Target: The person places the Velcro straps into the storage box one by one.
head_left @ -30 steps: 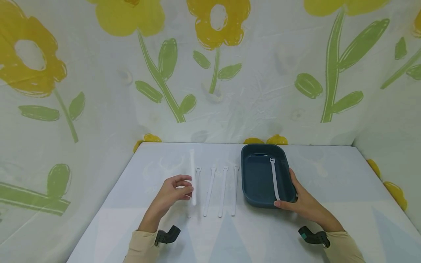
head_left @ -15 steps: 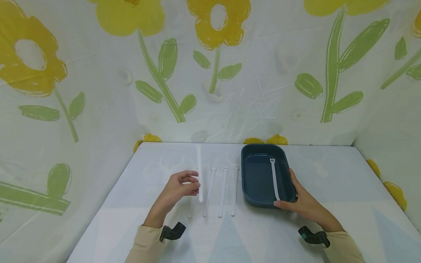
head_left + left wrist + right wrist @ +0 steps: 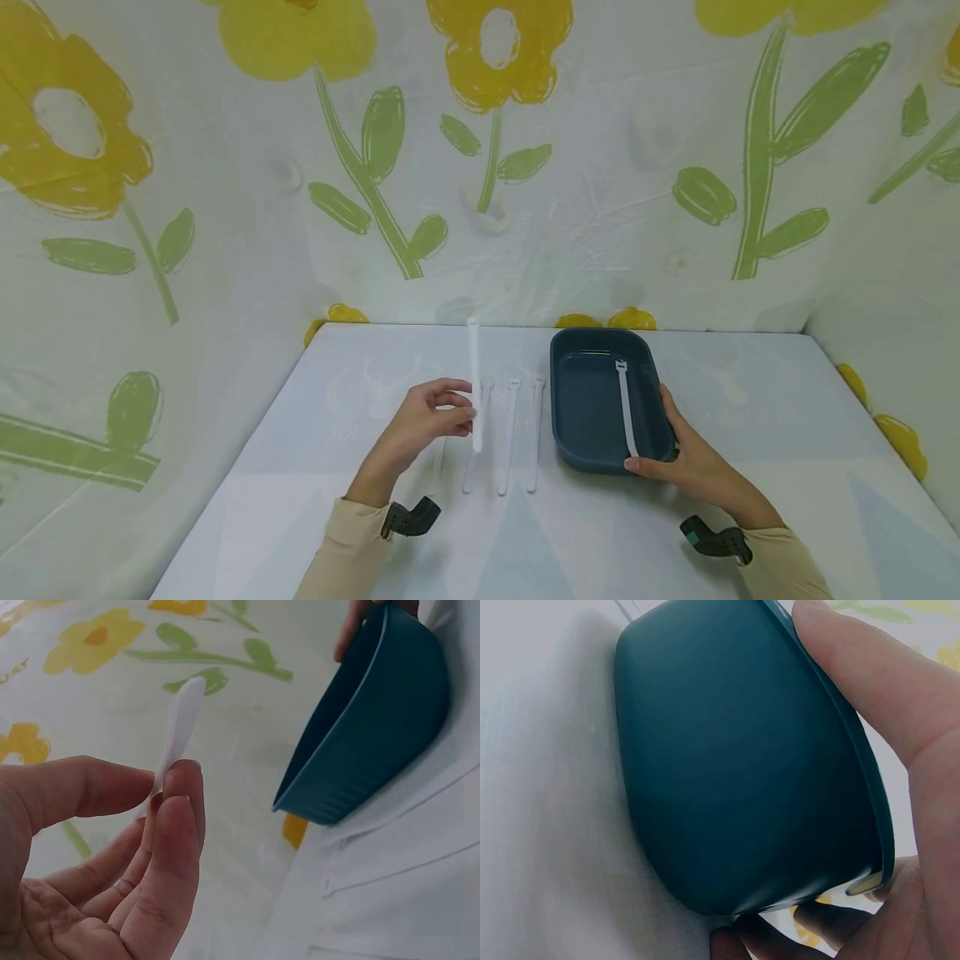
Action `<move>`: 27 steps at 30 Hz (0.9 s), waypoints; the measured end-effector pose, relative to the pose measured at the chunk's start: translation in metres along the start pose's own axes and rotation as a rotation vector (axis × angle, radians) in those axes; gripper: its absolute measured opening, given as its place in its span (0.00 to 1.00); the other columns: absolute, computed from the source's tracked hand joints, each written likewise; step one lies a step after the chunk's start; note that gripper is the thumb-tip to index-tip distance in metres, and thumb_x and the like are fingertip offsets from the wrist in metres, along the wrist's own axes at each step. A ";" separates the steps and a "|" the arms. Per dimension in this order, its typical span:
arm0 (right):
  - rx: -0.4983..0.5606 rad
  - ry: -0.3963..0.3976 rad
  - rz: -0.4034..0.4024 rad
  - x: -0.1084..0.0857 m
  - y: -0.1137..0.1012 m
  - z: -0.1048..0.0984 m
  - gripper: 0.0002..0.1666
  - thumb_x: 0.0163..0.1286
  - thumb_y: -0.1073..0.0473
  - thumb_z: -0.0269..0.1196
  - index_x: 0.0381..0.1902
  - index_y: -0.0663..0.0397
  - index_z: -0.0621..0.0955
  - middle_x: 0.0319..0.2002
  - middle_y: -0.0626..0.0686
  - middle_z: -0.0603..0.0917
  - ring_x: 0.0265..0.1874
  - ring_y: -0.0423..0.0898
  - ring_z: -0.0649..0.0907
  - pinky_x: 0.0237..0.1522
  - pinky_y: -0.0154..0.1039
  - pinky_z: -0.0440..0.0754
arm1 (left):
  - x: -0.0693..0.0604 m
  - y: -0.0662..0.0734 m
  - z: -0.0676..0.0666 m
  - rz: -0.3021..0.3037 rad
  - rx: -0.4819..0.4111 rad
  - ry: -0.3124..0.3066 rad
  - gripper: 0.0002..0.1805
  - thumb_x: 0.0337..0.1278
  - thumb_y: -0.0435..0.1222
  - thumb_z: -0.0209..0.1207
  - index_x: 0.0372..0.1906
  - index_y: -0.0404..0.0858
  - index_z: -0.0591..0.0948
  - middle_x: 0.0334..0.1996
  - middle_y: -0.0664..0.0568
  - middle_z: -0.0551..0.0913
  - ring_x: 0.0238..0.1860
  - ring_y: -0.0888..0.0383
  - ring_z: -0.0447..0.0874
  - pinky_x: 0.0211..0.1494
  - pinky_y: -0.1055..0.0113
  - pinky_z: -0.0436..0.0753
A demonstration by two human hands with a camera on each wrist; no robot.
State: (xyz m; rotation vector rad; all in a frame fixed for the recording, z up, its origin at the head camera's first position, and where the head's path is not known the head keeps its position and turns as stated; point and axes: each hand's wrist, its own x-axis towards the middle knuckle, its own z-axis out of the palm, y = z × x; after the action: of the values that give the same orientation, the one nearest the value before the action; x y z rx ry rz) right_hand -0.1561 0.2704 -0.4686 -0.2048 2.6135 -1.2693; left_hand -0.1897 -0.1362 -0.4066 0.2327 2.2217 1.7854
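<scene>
My left hand (image 3: 426, 423) pinches a white cable tie (image 3: 475, 358) between thumb and fingers, holding it upright above the table left of a dark teal tray (image 3: 588, 408). In the left wrist view this cable tie (image 3: 184, 720) sticks up past the fingertips. My right hand (image 3: 701, 471) grips the tray's near right corner, thumb over the rim and fingers along the outer side. Inside the tray lies one white cable tie (image 3: 625, 404). On the table several more lie in a row, such as this cable tie (image 3: 536, 437); the left hand and its held tie partly cover the leftmost ones.
The white table (image 3: 600, 542) carries a pale triangle print. Behind it hangs a white cloth (image 3: 600, 167) printed with yellow flowers and green leaves, which also runs along both sides. A dark band (image 3: 411, 517) sits on the left wrist, another band (image 3: 716, 537) on the right.
My left hand has moved right and slightly away from me, carrying the pinched cable tie across the row. The right hand and the tray have stayed in place.
</scene>
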 end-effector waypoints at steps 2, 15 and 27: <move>0.000 0.000 -0.002 0.000 0.000 0.000 0.78 0.62 0.44 0.74 0.82 0.42 0.26 0.83 0.70 0.37 0.78 0.79 0.49 0.68 0.81 0.59 | 0.002 0.001 0.002 0.005 -0.012 -0.012 0.24 0.65 0.32 0.65 0.63 0.27 0.76 0.41 0.44 0.87 0.35 0.55 0.90 0.46 0.64 0.91; -0.020 0.003 0.012 -0.002 -0.003 0.000 0.78 0.62 0.43 0.73 0.83 0.43 0.26 0.83 0.71 0.37 0.78 0.80 0.51 0.68 0.81 0.61 | 0.012 0.012 0.017 0.037 -0.031 -0.040 0.24 0.64 0.32 0.66 0.63 0.29 0.77 0.42 0.44 0.87 0.34 0.58 0.90 0.47 0.63 0.91; -0.035 0.011 0.011 -0.001 -0.004 0.001 0.77 0.62 0.42 0.73 0.83 0.43 0.26 0.83 0.71 0.39 0.78 0.80 0.52 0.68 0.80 0.61 | 0.021 0.022 0.033 0.047 -0.029 -0.059 0.24 0.65 0.31 0.66 0.64 0.29 0.77 0.44 0.39 0.88 0.35 0.55 0.91 0.48 0.61 0.91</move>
State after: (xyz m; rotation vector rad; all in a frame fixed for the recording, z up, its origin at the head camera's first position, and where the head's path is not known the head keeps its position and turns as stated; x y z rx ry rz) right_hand -0.1548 0.2679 -0.4660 -0.1893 2.6438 -1.2258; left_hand -0.2002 -0.0943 -0.3938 0.3302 2.1650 1.8093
